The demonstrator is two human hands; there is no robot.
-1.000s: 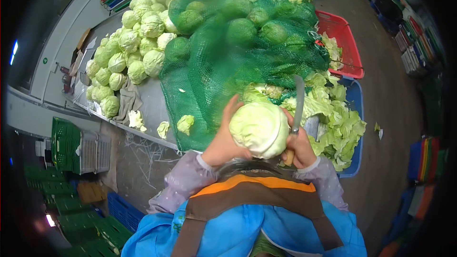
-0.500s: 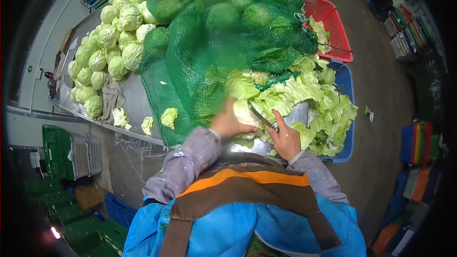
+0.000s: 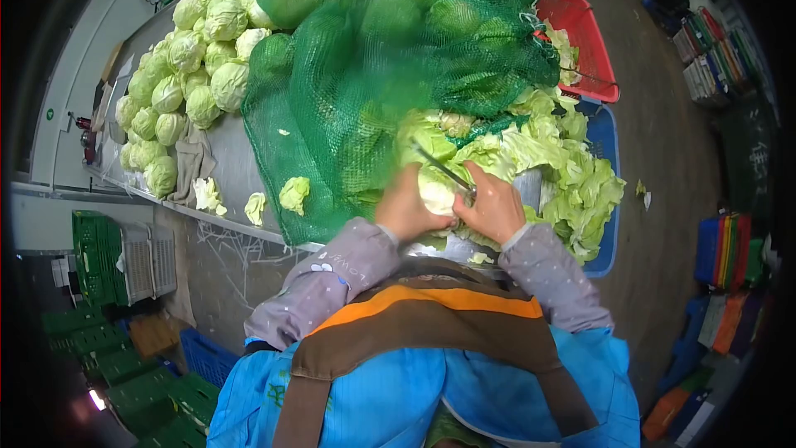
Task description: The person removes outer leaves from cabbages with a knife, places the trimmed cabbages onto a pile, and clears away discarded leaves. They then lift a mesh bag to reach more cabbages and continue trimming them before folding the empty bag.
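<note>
nearest: brown apron (image 3: 398, 340) with an orange band, over blue clothing. grey-lilac sleeves on both forearms.

left hand (image 3: 408, 206): thumb and fingers spread in a c, clamped on the left side of the cabbage (image 3: 437, 193). right hand (image 3: 491, 206): curled round the knife (image 3: 446, 169), handle mostly hidden by the fingers; thumb forward at the cabbage's right side. blade points up-left across the cabbage; can't tell if it's in the cut.

cabbage sits between both hands, over the near edge of the metal table (image 3: 234, 168), partly covered by fingers.

just right: heap of loose leaves (image 3: 584, 199), spilling over the blue crate (image 3: 612, 236). left along the table edge: leaf scraps (image 3: 294, 196), then a grey cloth (image 3: 194, 164).

beyond the hands: green net (image 3: 398, 75) over more heads, blurry in the middle. red crate (image 3: 599, 58) right of it, leaves inside. pile of pale cabbages (image 3: 186, 54) far left.
</note>
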